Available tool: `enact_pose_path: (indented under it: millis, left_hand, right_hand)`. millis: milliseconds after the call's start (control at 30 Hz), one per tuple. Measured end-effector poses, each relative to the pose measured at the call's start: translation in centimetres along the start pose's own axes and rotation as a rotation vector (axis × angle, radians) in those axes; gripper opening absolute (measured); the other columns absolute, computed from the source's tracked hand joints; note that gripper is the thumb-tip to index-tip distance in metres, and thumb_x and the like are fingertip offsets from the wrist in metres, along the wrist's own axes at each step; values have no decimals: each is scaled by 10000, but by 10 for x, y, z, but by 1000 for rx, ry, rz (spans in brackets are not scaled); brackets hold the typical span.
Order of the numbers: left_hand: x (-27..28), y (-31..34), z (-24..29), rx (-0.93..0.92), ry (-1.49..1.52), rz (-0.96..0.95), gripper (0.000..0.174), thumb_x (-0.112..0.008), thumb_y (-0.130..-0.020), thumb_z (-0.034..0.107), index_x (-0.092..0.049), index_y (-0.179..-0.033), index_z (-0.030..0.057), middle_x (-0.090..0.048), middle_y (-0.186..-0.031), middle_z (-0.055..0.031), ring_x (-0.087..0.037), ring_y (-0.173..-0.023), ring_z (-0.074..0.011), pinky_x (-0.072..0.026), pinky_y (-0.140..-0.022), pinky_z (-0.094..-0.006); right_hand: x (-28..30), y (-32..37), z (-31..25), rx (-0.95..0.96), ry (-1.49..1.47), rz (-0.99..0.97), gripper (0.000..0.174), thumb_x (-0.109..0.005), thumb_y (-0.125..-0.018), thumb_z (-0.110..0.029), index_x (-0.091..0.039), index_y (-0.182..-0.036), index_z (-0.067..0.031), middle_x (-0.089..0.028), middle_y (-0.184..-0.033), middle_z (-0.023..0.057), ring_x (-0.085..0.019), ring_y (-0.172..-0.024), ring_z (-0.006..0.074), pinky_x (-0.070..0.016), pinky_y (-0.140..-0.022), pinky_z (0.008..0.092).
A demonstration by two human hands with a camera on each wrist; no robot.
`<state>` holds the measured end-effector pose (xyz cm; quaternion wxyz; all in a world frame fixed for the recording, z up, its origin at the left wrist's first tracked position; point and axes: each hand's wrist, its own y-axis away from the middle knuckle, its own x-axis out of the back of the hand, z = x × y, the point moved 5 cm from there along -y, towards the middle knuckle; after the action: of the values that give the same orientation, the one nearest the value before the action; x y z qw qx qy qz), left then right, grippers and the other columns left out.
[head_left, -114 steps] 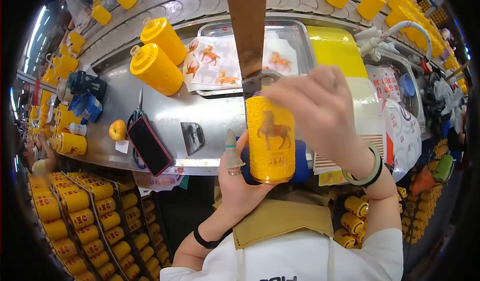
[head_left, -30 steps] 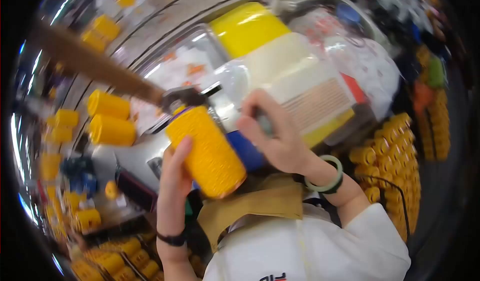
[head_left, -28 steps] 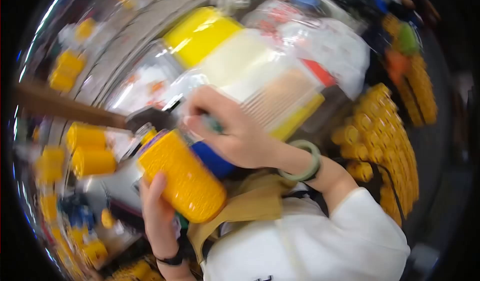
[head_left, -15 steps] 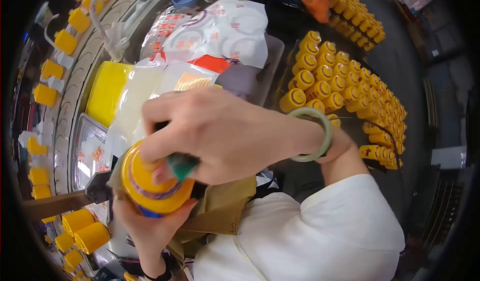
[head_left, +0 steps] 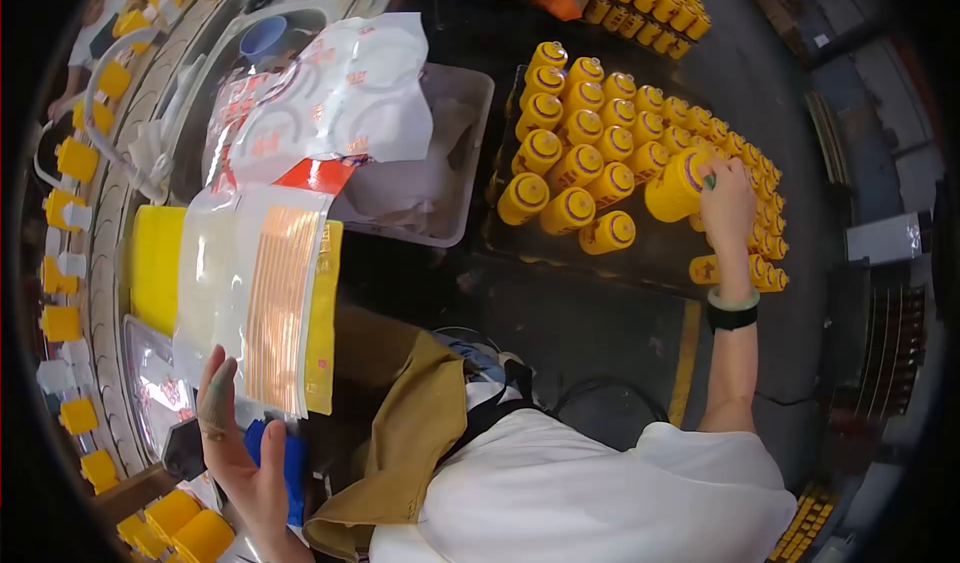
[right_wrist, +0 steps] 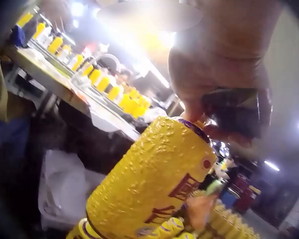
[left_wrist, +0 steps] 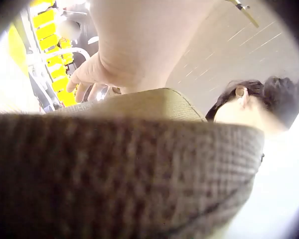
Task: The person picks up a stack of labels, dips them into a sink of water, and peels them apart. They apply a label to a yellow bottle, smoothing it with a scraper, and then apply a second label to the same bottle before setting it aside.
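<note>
My right hand (head_left: 716, 188) reaches out to the right and grips a yellow textured jar (head_left: 675, 185) by its top end, tilted, just above the rows of yellow jars (head_left: 585, 143) on a low dark tray. The right wrist view shows the same jar (right_wrist: 154, 184) with red print, my fingers (right_wrist: 224, 107) curled over its purple-rimmed end. My left hand (head_left: 235, 418) stays by the table edge, fingers straight and holding nothing, beside a blue roll (head_left: 292, 460). In the left wrist view that hand (left_wrist: 104, 64) hangs relaxed above tan apron cloth (left_wrist: 119, 164).
A stack of yellow sheets under clear plastic (head_left: 265, 303) lies on the table. Beyond it are a white printed bag (head_left: 330, 93), a grey bin (head_left: 465, 158) and a sink with a blue cup (head_left: 265, 35). Yellow jars line the conveyor (head_left: 75, 158) at left.
The view has swung right. My right hand carried the yellow jar away from my chest out over the jar rows. My left hand let go of it and now is open.
</note>
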<state>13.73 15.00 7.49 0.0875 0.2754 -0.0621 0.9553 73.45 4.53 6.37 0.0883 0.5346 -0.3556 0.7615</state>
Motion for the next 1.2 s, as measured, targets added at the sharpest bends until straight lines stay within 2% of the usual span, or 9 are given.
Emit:
enact_pose_path:
  millis: [433, 600, 633, 800, 900, 933, 967, 1133, 1200]
  left_hand:
    - [3, 12, -4, 119, -132, 123, 459, -643, -916, 143, -586, -1351, 7, -496, -1488, -200, -432, -1424, -321, -288, -1209, -477]
    - [9, 37, 3, 191, -47, 210, 447, -728, -848, 44, -630, -1282, -3, -578, -1406, -162, -566, -1271, -248, -435, -1061, -359]
    - [16, 47, -7, 168, -137, 225, 419, -745, -857, 84, -650, -1258, 7, -598, -1383, -155, -585, -1249, -241, -440, -1050, -351]
    - [44, 98, -39, 267, 21, 485, 422, -758, -886, 129, -642, -1281, 38, -593, -1396, -109, -581, -1242, -202, -467, -1040, -350]
    - [97, 143, -89, 244, -134, 914, 638, -787, -863, 113, -475, -1400, -34, -565, -1380, -173, -569, -1256, -223, -467, -1058, -379]
    - [118, 159, -105, 309, -77, 1100, 681, -799, -853, 118, -438, -1402, -59, -565, -1358, -192, -568, -1259, -234, -466, -1059, -386]
    - [147, 186, -122, 364, -6, 1287, 726, -811, -842, 123, -401, -1404, -83, -564, -1337, -212, -566, -1261, -245, -466, -1060, -394]
    - [237, 252, -220, 883, -601, 1631, 805, -885, -771, 178, -403, -1362, -81, -578, -1292, -200, -605, -1187, -269, -494, -1018, -383]
    - [261, 265, -274, 562, -338, 1672, 825, -896, -760, 191, -403, -1363, -81, -583, -1286, -197, -615, -1167, -264, -500, -999, -379]
  right_hand:
    - [-292, 47, 129, -384, -6, -403, 335, -653, -900, -411, -751, -1024, -116, -703, -1110, 147, -675, -1013, 386, -551, -814, 486]
    - [-368, 58, 130, -57, -148, -448, 408, -599, -977, -397, -715, -794, -52, -662, -709, 149, -579, -567, 295, -432, -485, 446]
    - [-411, 59, 149, 275, -104, -213, 405, -569, -1001, -369, -725, -822, -41, -673, -734, 179, -617, -630, 341, -461, -523, 488]
    - [-535, -11, 169, -142, -137, -627, 371, -771, -761, -457, -755, -1044, -217, -752, -1047, 73, -724, -970, 262, -554, -741, 453]
    - [-498, -6, 187, 461, 721, -389, 364, -549, -950, -314, -703, -1126, -34, -637, -1146, 206, -626, -1004, 379, -489, -730, 553]
    - [-493, -31, 179, 322, 571, -350, 593, -491, -960, -584, -536, -557, -151, -506, -512, 7, -468, -413, 184, -295, -372, 373]
    - [-466, -32, 153, 319, 562, -327, 593, -491, -960, -584, -536, -557, -151, -506, -512, 7, -468, -413, 184, -295, -372, 373]
    - [-331, -120, -48, 272, -252, -36, 370, -572, -990, -407, -656, -947, -50, -648, -912, 130, -613, -823, 283, -467, -702, 393]
    - [-244, -94, -77, 230, -557, 81, 356, -604, -1003, -336, -704, -1103, -9, -705, -1073, 179, -671, -986, 322, -536, -834, 401]
